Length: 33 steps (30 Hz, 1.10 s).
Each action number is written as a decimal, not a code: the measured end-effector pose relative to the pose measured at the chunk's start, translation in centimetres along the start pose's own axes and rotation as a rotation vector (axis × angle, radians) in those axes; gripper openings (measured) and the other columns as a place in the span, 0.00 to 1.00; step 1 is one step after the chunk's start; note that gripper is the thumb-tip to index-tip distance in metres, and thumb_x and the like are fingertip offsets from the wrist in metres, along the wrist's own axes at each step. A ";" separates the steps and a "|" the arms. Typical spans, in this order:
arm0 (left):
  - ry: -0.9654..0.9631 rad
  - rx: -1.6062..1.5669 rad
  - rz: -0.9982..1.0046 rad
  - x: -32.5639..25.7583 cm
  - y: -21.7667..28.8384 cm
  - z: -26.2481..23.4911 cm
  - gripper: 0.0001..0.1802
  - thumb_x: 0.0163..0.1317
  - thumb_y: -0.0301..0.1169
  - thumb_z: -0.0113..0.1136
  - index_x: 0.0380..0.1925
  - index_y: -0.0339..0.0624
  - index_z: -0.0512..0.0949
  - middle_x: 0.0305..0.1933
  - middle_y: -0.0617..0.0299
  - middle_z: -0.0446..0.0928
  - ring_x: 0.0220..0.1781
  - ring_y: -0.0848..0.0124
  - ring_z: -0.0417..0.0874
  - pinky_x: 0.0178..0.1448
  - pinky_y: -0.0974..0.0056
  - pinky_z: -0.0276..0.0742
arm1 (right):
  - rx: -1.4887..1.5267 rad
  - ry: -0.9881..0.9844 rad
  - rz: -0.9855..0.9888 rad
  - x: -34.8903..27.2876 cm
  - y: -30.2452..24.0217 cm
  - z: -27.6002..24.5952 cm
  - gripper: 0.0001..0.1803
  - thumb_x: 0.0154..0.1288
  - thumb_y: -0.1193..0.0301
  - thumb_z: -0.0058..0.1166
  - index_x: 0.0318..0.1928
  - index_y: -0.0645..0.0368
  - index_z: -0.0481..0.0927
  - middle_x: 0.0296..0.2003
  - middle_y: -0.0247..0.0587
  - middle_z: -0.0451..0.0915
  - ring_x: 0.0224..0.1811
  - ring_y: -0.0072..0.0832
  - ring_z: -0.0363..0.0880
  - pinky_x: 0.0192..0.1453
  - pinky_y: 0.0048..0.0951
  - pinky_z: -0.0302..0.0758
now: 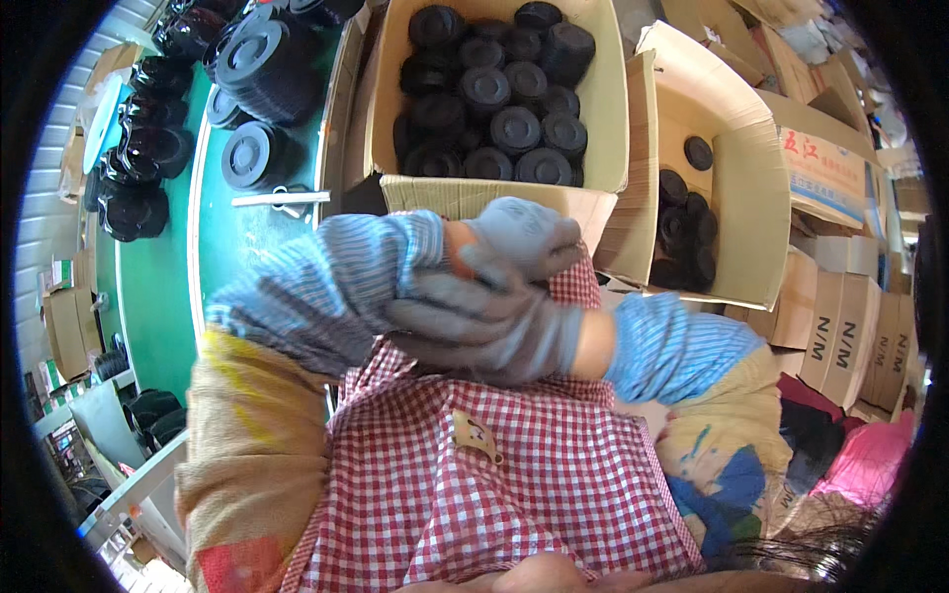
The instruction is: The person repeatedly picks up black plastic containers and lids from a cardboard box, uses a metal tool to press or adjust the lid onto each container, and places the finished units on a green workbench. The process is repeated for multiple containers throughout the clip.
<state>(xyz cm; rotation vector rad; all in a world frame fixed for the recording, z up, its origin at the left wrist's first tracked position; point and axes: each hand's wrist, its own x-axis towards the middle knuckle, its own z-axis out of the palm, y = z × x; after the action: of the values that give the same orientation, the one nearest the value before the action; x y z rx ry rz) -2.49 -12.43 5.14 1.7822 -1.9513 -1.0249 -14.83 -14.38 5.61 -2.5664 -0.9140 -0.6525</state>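
Note:
My left hand (524, 237), in a light grey glove, is raised before the large carton with its fingers curled together. I see nothing in it. Across my left forearm lies my right hand (474, 321), in a darker grey glove and blurred by motion. Its fingers stretch out over the blue striped sleeve (336, 272) near the left cuff, with the thumb by the left wrist. A bit of bare skin shows between the left sleeve and glove. Below both hands hangs a red checked apron (514, 504) with a small bear patch (476, 437).
A large open carton (608, 203) holds many round black parts (484, 89). To its right, a second carton (761, 217) contains fewer black discs (677, 232). On the left, a green worktable (153, 296) carries stacked black discs (252, 155) and glossy black parts (148, 153).

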 end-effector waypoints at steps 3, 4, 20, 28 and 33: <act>0.105 -0.409 0.115 -5.5 -4.0 1.8 0.20 0.72 0.42 0.52 0.57 0.44 0.75 0.60 0.49 0.78 0.60 0.49 0.80 0.62 0.49 0.75 | 0.302 -0.211 0.225 -4.7 3.8 -3.6 0.39 0.56 0.45 0.65 0.67 0.46 0.76 0.70 0.43 0.68 0.79 0.41 0.56 0.77 0.58 0.56; 0.099 -0.600 0.061 -6.7 -4.4 2.1 0.23 0.73 0.40 0.50 0.64 0.45 0.71 0.66 0.53 0.74 0.65 0.51 0.77 0.68 0.49 0.73 | 0.468 -0.285 0.391 -4.0 3.9 -3.9 0.39 0.55 0.44 0.64 0.66 0.44 0.76 0.71 0.43 0.66 0.79 0.42 0.55 0.79 0.60 0.50; 0.680 0.721 -0.626 -25.0 -17.9 -3.1 0.20 0.57 0.27 0.63 0.51 0.42 0.81 0.52 0.51 0.81 0.54 0.51 0.82 0.55 0.50 0.79 | 0.000 0.144 0.765 -5.3 0.2 -2.8 0.28 0.72 0.59 0.54 0.68 0.57 0.74 0.72 0.54 0.65 0.76 0.52 0.60 0.77 0.55 0.58; 0.398 0.744 -0.760 -26.5 -16.0 -3.4 0.10 0.64 0.36 0.63 0.43 0.47 0.82 0.41 0.55 0.80 0.44 0.53 0.83 0.46 0.51 0.79 | -0.020 0.158 0.615 -0.5 3.2 -4.8 0.30 0.67 0.60 0.60 0.67 0.56 0.76 0.69 0.51 0.71 0.73 0.50 0.64 0.77 0.53 0.59; 0.451 0.436 -0.249 -20.1 -1.5 -7.4 0.12 0.63 0.40 0.65 0.40 0.45 0.82 0.35 0.54 0.80 0.38 0.53 0.85 0.42 0.53 0.80 | -0.362 -0.027 0.416 4.9 4.4 -6.2 0.37 0.65 0.38 0.52 0.66 0.47 0.77 0.48 0.43 0.82 0.54 0.41 0.78 0.68 0.50 0.66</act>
<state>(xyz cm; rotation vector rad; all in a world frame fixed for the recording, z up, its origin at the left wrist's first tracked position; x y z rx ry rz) 7.08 4.64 14.02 2.2849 -1.7803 -0.2136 -10.44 -17.95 12.67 -2.9586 -0.2611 -0.7074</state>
